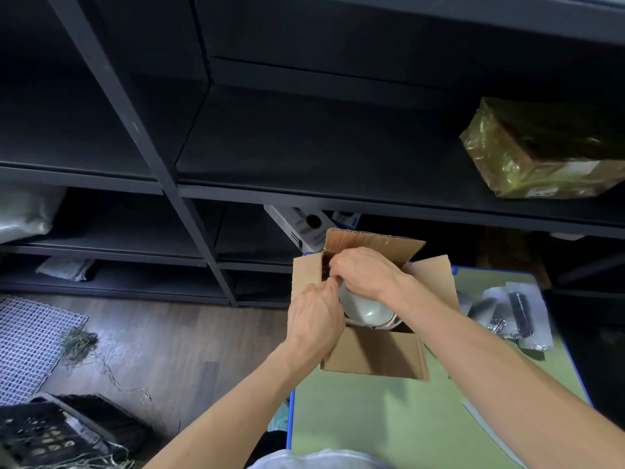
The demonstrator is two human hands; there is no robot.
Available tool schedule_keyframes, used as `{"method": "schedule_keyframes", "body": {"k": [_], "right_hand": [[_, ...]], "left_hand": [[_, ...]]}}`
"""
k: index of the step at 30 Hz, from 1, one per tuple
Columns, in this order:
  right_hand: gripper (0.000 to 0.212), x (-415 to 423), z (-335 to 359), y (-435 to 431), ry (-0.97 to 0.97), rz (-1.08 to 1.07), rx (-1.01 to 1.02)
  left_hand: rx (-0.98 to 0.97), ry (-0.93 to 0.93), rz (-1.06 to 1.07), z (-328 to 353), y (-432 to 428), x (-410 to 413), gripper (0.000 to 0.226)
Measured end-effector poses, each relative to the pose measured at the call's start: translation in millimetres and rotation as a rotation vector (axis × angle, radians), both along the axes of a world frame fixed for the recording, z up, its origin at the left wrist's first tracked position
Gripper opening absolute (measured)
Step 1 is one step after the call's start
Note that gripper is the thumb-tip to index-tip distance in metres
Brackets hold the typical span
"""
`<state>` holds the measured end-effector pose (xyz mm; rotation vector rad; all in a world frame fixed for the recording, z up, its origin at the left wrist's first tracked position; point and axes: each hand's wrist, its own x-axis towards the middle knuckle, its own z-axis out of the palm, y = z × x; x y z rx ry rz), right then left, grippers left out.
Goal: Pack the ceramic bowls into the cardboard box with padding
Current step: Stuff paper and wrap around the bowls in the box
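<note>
Both hands meet over the open brown cardboard box [372, 358]. The left hand [316, 319] comes in from the near side and the right hand [365, 272] reaches across the top. Their fingers are bent and bunched together at the box's far left inner corner. I cannot tell whether they pinch something dark there or only touch it.

Directly under the right hand and beside the left hand's fingertips, a pale glazed ceramic bowl [367, 309] sits tilted inside the box, with a second rim showing just beneath it.

The box stands on a pale green desk [372, 421] with a blue edge. To the right of the right forearm, a loose pile of silvery foam padding sheets [517, 316] lies on the desk.

Beyond the hands rises dark metal shelving [189, 198]. Up and to the right of them, a box-shaped parcel wrapped in yellowish film [541, 154] sits on a shelf.

Left of the left forearm is grey-brown wood-look floor [169, 340]. It carries a blue-and-white mesh mat [30, 343], a tuft of dry straw [79, 343] and a black slotted plastic crate [50, 434].
</note>
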<state>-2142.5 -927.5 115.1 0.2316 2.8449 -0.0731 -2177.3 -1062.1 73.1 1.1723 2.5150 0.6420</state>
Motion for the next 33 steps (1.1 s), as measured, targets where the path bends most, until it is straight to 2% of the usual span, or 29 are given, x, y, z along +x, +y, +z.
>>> {"method": "schedule_keyframes", "body": {"k": [5,8,13,18,24,33], "right_hand": [[0.039,4,15,1,0.035,-0.02,-0.015],[0.045,24,24,11,0.149,-0.136,-0.04],[0.047,70,28,14,0.134,-0.212,-0.017],[0.048,112,24,5,0.234,-0.292,-0.057],[0.037,165,14,-2,0.415,-0.305,-0.147],[0.041,260,12,22,0.539,-0.441,-0.195]], "left_hand": [[0.036,-0.066,-0.034,4,-5,-1,0.045],[0.097,-0.058,-0.065,5,-12,-2,0.035],[0.174,-0.007,-0.125,9,-22,12,0.038],[0.219,0.106,-0.243,19,-7,28,0.03],[0.314,0.082,-0.396,31,4,65,0.022],[0.35,-0.024,-0.556,36,50,149,0.015]]}}
